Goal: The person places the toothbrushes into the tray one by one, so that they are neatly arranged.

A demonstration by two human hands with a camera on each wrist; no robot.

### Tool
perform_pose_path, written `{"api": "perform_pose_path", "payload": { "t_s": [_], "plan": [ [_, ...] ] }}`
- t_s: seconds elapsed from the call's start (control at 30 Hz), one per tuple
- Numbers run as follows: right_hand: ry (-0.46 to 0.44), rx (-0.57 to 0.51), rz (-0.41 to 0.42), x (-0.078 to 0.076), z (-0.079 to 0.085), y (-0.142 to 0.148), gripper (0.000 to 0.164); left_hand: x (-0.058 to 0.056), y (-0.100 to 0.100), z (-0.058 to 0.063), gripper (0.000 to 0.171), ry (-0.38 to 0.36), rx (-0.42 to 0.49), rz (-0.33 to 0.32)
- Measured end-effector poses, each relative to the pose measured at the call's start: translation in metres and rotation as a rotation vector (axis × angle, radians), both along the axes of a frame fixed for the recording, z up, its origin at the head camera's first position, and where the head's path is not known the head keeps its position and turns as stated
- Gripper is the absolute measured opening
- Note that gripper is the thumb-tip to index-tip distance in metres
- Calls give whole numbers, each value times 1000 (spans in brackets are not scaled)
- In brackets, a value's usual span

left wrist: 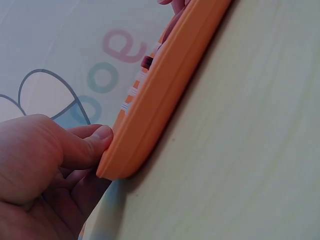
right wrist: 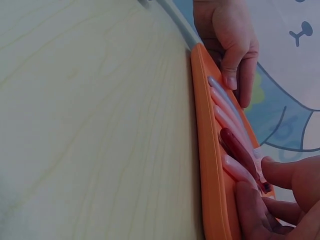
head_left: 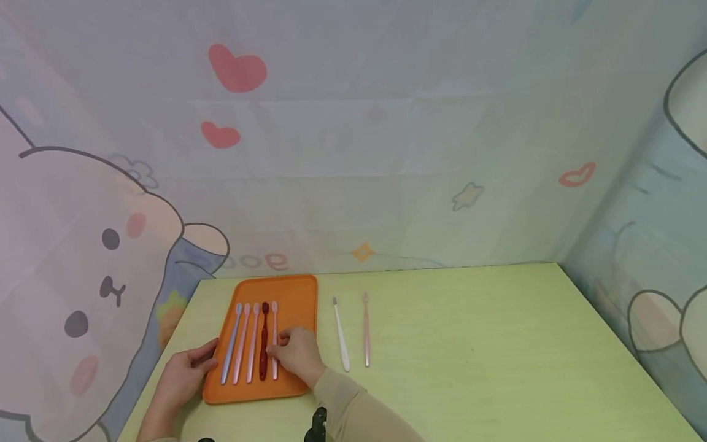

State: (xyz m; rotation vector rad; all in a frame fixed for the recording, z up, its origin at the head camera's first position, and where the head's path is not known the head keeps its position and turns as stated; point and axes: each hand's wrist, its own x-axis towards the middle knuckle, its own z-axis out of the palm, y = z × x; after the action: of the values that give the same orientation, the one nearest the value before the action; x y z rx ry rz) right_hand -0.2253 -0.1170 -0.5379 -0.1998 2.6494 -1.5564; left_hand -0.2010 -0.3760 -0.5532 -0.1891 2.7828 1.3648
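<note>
An orange tray lies on the table with a row of toothbrushes in it, heads toward the back. From left to right come a blue toothbrush, two pink ones, a dark red toothbrush and another pink toothbrush. My right hand pinches this rightmost pink toothbrush, its thumb close to the red one. With thumb and fingers, my left hand grips the tray's left rim, as the left wrist view also shows. The right fingers partly hide the pink handle.
Right of the tray, a white toothbrush and a pale pink toothbrush lie on the light green table. A printed cloth hangs behind the table and along its sides.
</note>
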Motion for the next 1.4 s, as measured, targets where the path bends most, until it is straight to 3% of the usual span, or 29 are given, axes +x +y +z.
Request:
{"api": "perform_pose_path", "payload": {
  "t_s": [0.73, 1.0, 1.4],
  "plan": [
    [14, -44, 35, 0, 5, 12, 36, 0, 0, 1, 50, -12, -5, -1],
    [80, -94, 41, -5, 3, 27, 33, -1, -1, 1, 49, -14, 6, -7],
    [100, -130, 46, -12, 13, 56, 35, 1, 0, 3, 49, -10, -3, -11]
  ]
}}
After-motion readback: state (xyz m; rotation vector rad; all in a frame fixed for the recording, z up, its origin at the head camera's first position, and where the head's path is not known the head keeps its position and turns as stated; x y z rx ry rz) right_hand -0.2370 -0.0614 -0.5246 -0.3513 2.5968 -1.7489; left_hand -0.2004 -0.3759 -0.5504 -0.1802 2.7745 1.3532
